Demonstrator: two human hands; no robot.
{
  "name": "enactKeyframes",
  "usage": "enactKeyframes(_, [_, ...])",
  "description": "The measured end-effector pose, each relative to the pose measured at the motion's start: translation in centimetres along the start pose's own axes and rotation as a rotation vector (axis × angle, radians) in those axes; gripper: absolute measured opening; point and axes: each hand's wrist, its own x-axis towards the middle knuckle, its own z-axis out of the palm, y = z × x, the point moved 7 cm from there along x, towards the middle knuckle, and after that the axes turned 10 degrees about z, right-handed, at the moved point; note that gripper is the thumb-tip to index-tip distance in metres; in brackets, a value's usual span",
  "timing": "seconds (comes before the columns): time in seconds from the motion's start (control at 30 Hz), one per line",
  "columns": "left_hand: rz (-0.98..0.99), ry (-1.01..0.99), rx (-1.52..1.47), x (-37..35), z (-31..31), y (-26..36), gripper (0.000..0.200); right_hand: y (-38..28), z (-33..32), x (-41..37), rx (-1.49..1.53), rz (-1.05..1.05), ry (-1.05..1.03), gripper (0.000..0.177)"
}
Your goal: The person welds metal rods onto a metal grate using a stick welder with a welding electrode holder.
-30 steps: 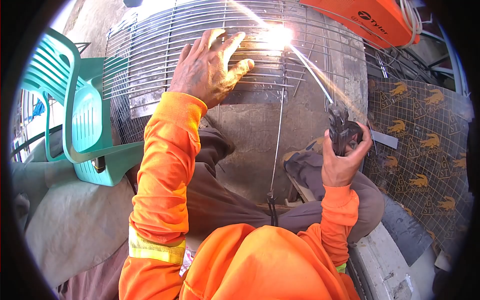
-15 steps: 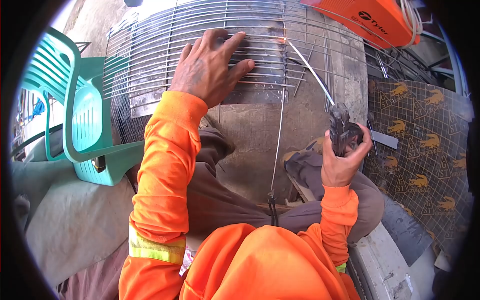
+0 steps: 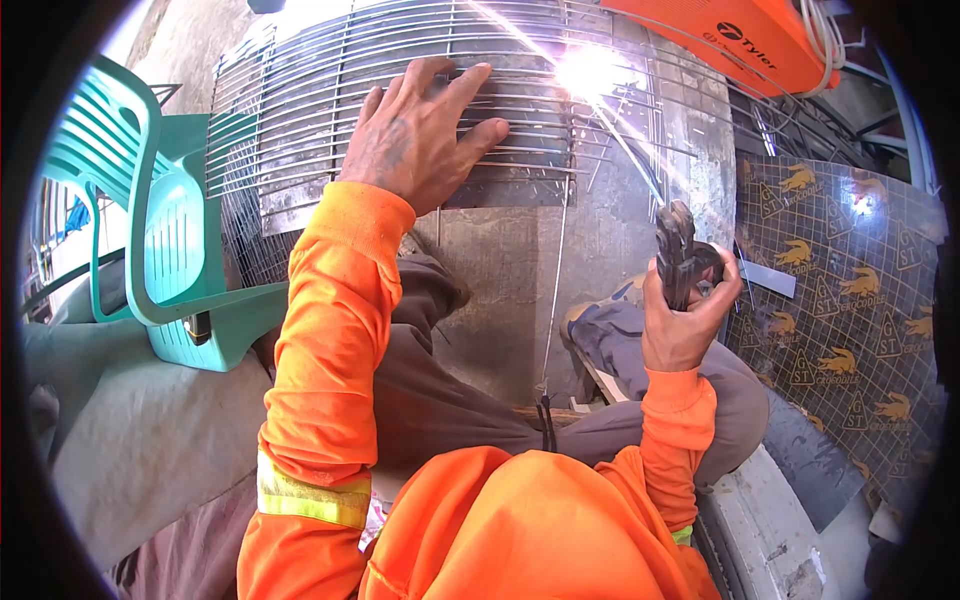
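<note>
My left hand lies flat with spread fingers on a metal wire grille resting on the concrete floor. My right hand grips a dark welding electrode holder. Its thin rod slants up and left to the grille's wires. A bright white arc with flying sparks burns at the rod's tip, just right of my left fingertips. Both arms wear orange sleeves.
A teal plastic chair stands at the left. An orange welding machine with cables sits at the top right. A dark printed sheet covers the floor on the right. A thin loose wire runs down from the grille toward my knees.
The arc, out half a second ago, burns again slightly further right on the grille. My right hand has shifted a little. My left hand stays pressed in place.
</note>
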Motion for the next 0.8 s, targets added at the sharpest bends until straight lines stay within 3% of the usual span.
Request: enactKeyframes(0.8, [-0.025,-0.030,-0.001,0.1,-0.2,0.0,0.069,-0.5,0.0,-0.1,-0.051,-0.007,0.012,0.072])
